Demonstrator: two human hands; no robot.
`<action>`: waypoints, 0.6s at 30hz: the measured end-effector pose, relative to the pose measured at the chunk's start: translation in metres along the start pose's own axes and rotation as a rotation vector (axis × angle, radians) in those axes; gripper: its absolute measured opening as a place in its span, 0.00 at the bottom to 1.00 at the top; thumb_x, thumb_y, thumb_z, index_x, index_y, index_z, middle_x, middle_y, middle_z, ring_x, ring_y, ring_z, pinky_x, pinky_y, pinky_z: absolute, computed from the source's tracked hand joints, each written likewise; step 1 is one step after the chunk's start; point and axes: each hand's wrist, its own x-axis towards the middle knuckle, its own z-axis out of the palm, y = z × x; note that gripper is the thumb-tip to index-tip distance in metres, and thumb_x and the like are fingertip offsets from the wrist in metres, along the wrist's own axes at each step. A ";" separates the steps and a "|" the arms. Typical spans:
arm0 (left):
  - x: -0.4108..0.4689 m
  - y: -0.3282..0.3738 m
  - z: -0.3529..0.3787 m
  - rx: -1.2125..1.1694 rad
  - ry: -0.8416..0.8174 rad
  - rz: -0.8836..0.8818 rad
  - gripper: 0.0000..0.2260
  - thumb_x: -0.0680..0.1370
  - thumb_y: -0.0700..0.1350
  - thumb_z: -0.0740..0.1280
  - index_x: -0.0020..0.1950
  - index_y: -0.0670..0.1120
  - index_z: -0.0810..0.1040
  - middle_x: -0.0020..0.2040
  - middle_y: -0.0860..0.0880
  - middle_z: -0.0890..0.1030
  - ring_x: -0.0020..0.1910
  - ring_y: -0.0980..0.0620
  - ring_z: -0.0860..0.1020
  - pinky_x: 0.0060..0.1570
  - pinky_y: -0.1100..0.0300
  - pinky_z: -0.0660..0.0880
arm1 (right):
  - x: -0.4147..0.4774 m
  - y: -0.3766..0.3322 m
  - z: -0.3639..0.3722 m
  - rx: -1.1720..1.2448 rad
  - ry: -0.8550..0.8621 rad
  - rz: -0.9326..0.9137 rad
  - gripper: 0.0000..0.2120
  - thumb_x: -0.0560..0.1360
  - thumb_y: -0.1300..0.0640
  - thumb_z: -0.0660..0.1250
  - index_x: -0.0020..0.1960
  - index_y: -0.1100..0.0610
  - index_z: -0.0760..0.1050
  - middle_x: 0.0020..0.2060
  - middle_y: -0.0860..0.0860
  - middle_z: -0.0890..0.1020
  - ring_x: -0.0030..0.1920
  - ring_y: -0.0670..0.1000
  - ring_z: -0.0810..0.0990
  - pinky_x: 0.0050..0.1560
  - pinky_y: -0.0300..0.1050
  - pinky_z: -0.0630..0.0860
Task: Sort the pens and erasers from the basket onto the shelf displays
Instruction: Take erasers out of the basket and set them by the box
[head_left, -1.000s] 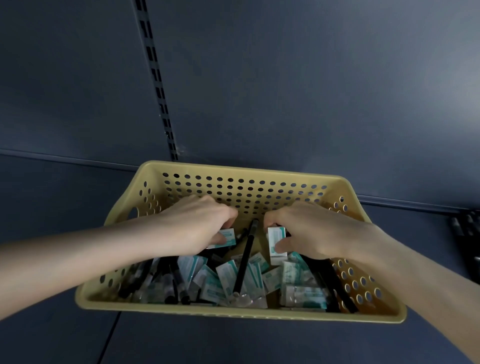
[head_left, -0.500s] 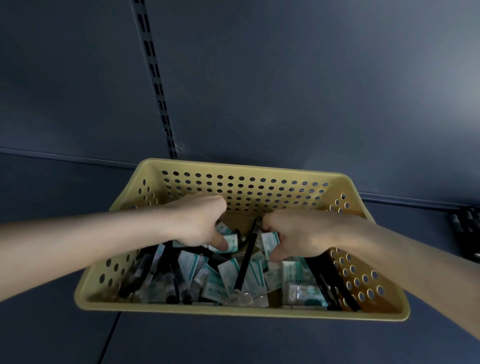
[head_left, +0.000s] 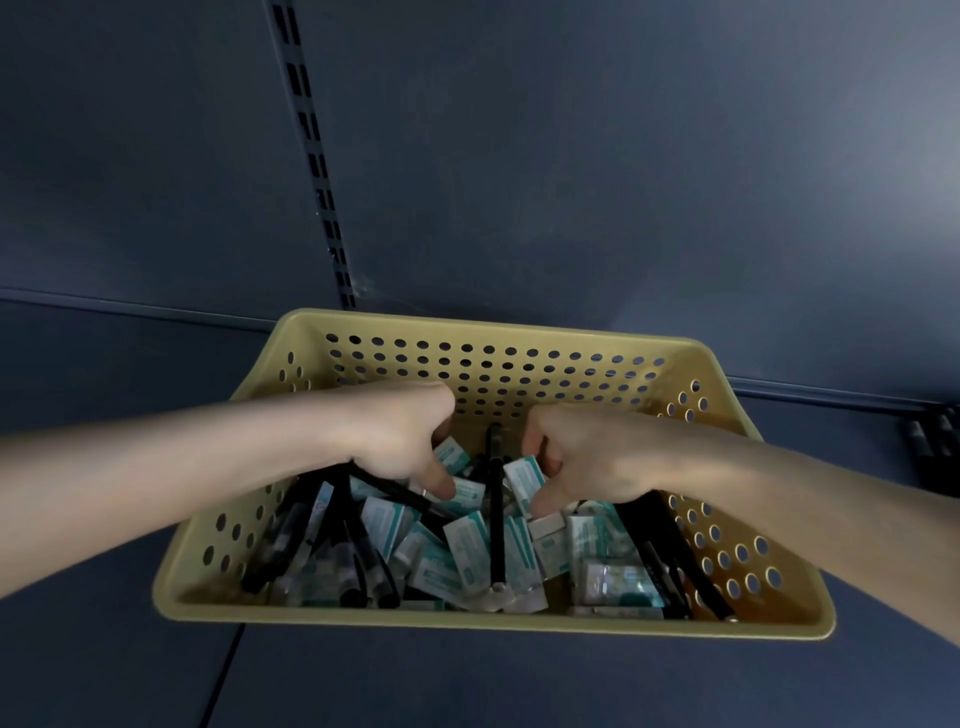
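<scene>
A yellow perforated basket (head_left: 488, 621) stands on a dark shelf and holds several black pens and several white-and-teal wrapped erasers. Both hands are inside it, near its far wall. My left hand (head_left: 400, 436) curls its fingers round erasers (head_left: 451, 457), with its thumb down on another packet (head_left: 467, 493). My right hand (head_left: 587, 457) pinches an upright eraser (head_left: 524, 478) between thumb and curled fingers. One black pen (head_left: 496, 525) lies lengthwise between the two hands. More pens (head_left: 675, 561) lie along the basket's right side, and others (head_left: 332, 540) on its left.
The dark blue shelf board (head_left: 467, 680) runs under and around the basket. Behind it rises a dark back panel with a slotted upright rail (head_left: 317, 166). A dark fitting (head_left: 935, 447) shows at the right edge.
Both hands have dug slightly deeper and nearer to me in the basket, closing tighter on erasers. The eraser in my right hand has tilted and shifted leftward.
</scene>
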 end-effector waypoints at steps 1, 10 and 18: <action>0.000 0.000 0.000 -0.011 -0.008 0.004 0.21 0.70 0.54 0.74 0.51 0.37 0.79 0.41 0.46 0.75 0.37 0.49 0.72 0.36 0.59 0.66 | 0.000 -0.001 0.000 -0.001 -0.014 0.006 0.27 0.72 0.50 0.71 0.67 0.58 0.67 0.51 0.48 0.75 0.47 0.47 0.71 0.34 0.30 0.65; -0.010 0.007 -0.003 0.075 -0.029 0.050 0.19 0.74 0.54 0.70 0.59 0.47 0.69 0.43 0.53 0.71 0.38 0.55 0.69 0.32 0.61 0.64 | -0.002 -0.001 -0.001 0.000 -0.050 -0.026 0.18 0.74 0.52 0.68 0.60 0.60 0.73 0.56 0.58 0.79 0.47 0.52 0.76 0.43 0.45 0.70; -0.015 0.001 -0.006 0.017 -0.089 0.100 0.14 0.76 0.49 0.69 0.57 0.44 0.74 0.47 0.49 0.78 0.45 0.49 0.77 0.42 0.57 0.74 | -0.009 0.002 -0.010 0.235 0.032 -0.055 0.15 0.73 0.59 0.71 0.58 0.55 0.74 0.50 0.50 0.81 0.45 0.46 0.77 0.48 0.41 0.73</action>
